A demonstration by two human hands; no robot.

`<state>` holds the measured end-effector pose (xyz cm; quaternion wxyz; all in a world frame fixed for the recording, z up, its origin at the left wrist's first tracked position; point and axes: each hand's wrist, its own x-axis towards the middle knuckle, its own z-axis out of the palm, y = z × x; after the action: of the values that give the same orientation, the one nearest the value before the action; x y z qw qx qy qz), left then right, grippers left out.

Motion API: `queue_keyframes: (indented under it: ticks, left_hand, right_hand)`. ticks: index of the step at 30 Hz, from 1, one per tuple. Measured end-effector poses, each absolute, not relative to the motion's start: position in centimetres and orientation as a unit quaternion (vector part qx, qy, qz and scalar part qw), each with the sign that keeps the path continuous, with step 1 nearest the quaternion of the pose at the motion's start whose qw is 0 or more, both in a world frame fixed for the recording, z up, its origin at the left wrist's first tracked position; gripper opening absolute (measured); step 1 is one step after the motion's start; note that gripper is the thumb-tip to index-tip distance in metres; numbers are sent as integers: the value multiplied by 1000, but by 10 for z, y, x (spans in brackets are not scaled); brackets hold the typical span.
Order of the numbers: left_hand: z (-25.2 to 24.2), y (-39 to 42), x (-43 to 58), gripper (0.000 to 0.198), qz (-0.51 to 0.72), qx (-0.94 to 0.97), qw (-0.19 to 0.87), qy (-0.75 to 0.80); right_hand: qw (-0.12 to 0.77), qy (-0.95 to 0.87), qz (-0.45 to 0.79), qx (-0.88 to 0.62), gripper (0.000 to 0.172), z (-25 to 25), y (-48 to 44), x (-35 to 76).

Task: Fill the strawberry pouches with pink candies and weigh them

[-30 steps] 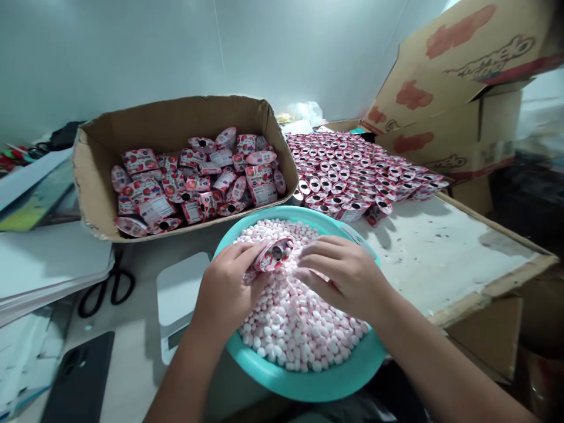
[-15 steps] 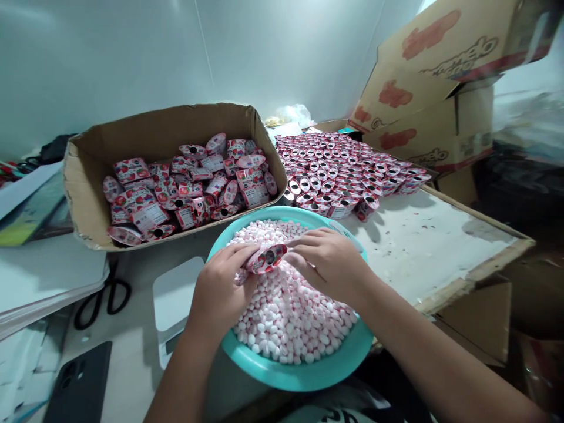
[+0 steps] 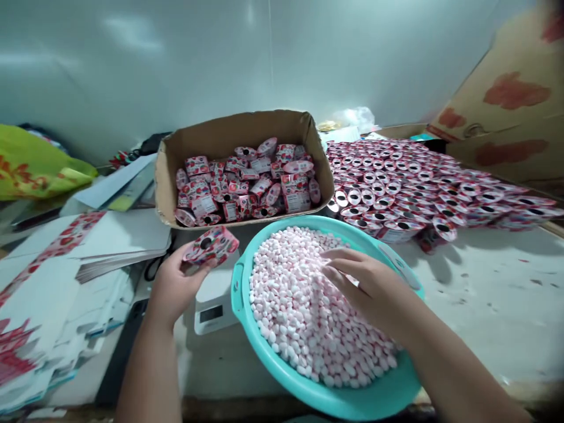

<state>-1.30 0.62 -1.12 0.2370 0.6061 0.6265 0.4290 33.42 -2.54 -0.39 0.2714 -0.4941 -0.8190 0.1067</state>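
My left hand (image 3: 174, 288) grips a small candy box (image 3: 212, 245) with a red and pink berry print. A dark round hole shows in the box's top face. The box is held over the back of a white digital scale (image 3: 215, 314), left of a turquoise basin (image 3: 282, 392). White and pale pink candies (image 3: 304, 311) heap up in the basin. Over the candies at the basin's right side is my right hand (image 3: 370, 282). Its fingers are stretched out, slightly bent and apart, with the tips at the candies' surface; nothing shows in them.
Behind the basin, a cardboard box (image 3: 324, 158) contains many similar printed boxes. Rows of boxes with dark openings (image 3: 396, 176) stand on the table at right. Flat printed card sheets (image 3: 57, 258) and a dark phone (image 3: 118, 358) lie at left. Large cartons (image 3: 511, 123) rise at far right.
My left hand has carried the candy box left, from above the basin to over the scale. My right hand has left the box and lowered to the candies. The view has turned left.
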Motion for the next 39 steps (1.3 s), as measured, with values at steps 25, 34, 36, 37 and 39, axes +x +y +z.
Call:
queue_keyframes:
  ticks: [25, 34, 36, 37, 39]
  left_hand:
    - [33, 172, 70, 53, 80, 757, 18, 648]
    - [37, 24, 87, 43, 294, 801, 45, 519]
    - [19, 13, 95, 51, 298, 797, 76, 520]
    - [11, 11, 99, 56, 316, 785, 92, 525]
    - [-2, 12, 103, 65, 346, 765, 130, 528]
  right_hand:
    - [91, -825, 250, -499, 52, 2, -41, 345]
    - [-51, -851, 217, -476, 138, 6, -9, 331]
    - [-69, -858, 222, -457, 138, 3, -9, 330]
    - [-68, -863, 219, -449, 133, 3, -12, 330]
    - [-61, -869, 211, -442, 120, 4, -20, 333]
